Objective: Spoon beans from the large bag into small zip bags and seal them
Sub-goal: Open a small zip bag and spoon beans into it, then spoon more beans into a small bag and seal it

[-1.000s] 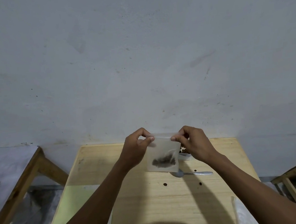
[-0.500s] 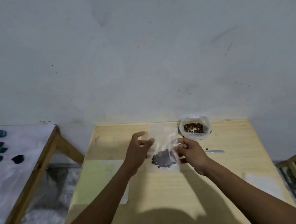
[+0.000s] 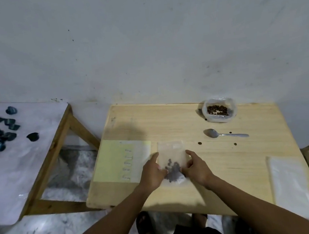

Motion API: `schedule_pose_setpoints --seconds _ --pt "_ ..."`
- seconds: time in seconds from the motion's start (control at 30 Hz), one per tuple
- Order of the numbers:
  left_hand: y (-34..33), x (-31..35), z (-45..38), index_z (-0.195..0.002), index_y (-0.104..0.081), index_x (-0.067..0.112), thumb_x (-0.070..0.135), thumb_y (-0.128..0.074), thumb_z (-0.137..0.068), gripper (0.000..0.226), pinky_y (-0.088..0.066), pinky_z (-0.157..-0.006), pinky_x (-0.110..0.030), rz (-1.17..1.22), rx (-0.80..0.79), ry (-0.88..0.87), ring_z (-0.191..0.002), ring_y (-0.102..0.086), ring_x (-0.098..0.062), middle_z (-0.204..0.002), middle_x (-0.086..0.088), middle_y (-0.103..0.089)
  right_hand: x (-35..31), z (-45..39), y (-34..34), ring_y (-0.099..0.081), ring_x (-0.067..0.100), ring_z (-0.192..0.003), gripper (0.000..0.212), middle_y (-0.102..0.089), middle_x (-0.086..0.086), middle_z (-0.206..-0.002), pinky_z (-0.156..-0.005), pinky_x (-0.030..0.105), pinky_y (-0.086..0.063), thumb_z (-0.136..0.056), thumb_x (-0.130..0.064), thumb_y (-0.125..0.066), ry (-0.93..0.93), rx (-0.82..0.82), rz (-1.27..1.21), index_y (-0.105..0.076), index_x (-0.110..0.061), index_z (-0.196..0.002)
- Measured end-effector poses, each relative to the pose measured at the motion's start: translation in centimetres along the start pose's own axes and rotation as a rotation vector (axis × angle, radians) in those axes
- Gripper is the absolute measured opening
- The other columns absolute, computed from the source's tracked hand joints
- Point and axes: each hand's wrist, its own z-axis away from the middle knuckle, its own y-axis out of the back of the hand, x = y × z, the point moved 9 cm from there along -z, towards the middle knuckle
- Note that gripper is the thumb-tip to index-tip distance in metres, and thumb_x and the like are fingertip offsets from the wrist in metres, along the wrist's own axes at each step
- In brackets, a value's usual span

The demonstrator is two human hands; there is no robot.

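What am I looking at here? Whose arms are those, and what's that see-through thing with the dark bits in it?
There is no machine here. A person wears a camera on their head, so you look down on their own arms. The left hand and right hand press a small zip bag flat on a wooden table. The dark bits inside are beans. Farther back sit the big bag of beans and a spoon. A few loose beans lie near the spoon.
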Motion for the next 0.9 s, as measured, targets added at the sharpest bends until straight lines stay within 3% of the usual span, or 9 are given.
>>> schedule_pose_setpoints --seconds 0.1,0.17,0.37,0.5,0.6,0.7,0.9 --pt "-0.9 -0.7 -0.1 -0.153 -0.027 0.018 0.019 -0.072 -0.087 0.080 -0.046 -0.081 -0.022 -0.038 -0.019 0.021 -0.109 -0.056 -0.024 -0.125 -0.013 -0.048 0.0 0.3 -1.1 -0.061 0.019 -0.088 0.074 -0.063 0.003 -0.108 -0.074 0.032 -0.049 -0.078 -0.020 -0.073 0.023 -0.036 0.145 -0.036 -0.020 -0.142" --pt "-1.1 -0.9 -0.2 -0.153 -0.025 0.018 0.020 -0.071 -0.089 0.079 -0.049 -0.089 -0.027 -0.054 -0.025 0.020 -0.114 -0.055 -0.025 -0.135 -0.014 -0.042 0.1 0.3 -1.3 -0.063 0.023 -0.082 0.068 -0.065 0.005 -0.102 -0.073 0.041 -0.055 -0.073 -0.027 -0.071 0.017 -0.027 0.217 -0.038 -0.023 -0.133" --pt "-1.3 -0.6 -0.2 -0.155 -0.020 0.016 0.022 -0.064 -0.093 0.076 -0.047 -0.091 -0.026 -0.151 -0.062 0.008 -0.118 -0.053 -0.024 -0.140 -0.014 -0.036 0.6 -0.4 -1.6 -0.061 0.027 -0.087 0.063 -0.061 0.006 -0.106 -0.073 0.041 -0.052 -0.075 -0.035 -0.067 0.016 -0.050 0.365 -0.036 -0.021 -0.128" --pt "-0.9 0.8 0.1 -0.154 -0.018 0.015 0.028 -0.060 -0.096 0.073 -0.043 -0.088 -0.027 -0.286 -0.068 -0.030 -0.119 -0.051 -0.028 -0.140 -0.015 -0.035 0.5 -0.5 -0.8 -0.062 0.029 -0.092 0.057 -0.065 0.010 -0.108 -0.078 0.037 -0.051 -0.085 -0.035 -0.065 0.013 -0.074 0.283 -0.037 -0.017 -0.132" --pt "0.4 4.0 0.3 -0.154 -0.019 0.018 0.027 -0.057 -0.096 0.070 -0.043 -0.092 -0.030 -0.357 0.057 -0.126 -0.123 -0.044 -0.028 -0.142 -0.013 -0.033 1.0 -0.1 2.1 -0.062 0.031 -0.101 0.066 -0.066 0.009 -0.105 -0.080 0.031 -0.043 -0.093 -0.040 -0.061 0.017 0.014 0.221 -0.033 -0.011 -0.146" --pt "-0.6 8.3 0.1 -0.151 -0.028 0.020 0.024 -0.057 -0.095 0.063 -0.040 -0.102 -0.032 -0.267 0.098 -0.237 -0.129 -0.040 -0.026 -0.145 -0.010 -0.036 2.7 0.5 6.5 -0.062 0.025 -0.102 0.066 -0.066 0.007 -0.106 -0.087 0.031 -0.044 -0.094 -0.036 -0.060 -0.014 0.143 0.138 -0.033 -0.014 -0.150" --pt "-9.4 17.2 -0.9 -0.149 -0.033 0.018 0.026 -0.057 -0.093 0.061 -0.030 -0.106 -0.029 -0.230 -0.106 -0.409 -0.129 -0.039 -0.025 -0.138 -0.008 -0.042 8.3 3.8 16.8 -0.058 0.024 -0.107 0.060 -0.059 0.013 -0.125 -0.093 0.033 -0.046 -0.094 -0.029 -0.061 -0.083 0.424 0.092 -0.040 -0.012 -0.147"
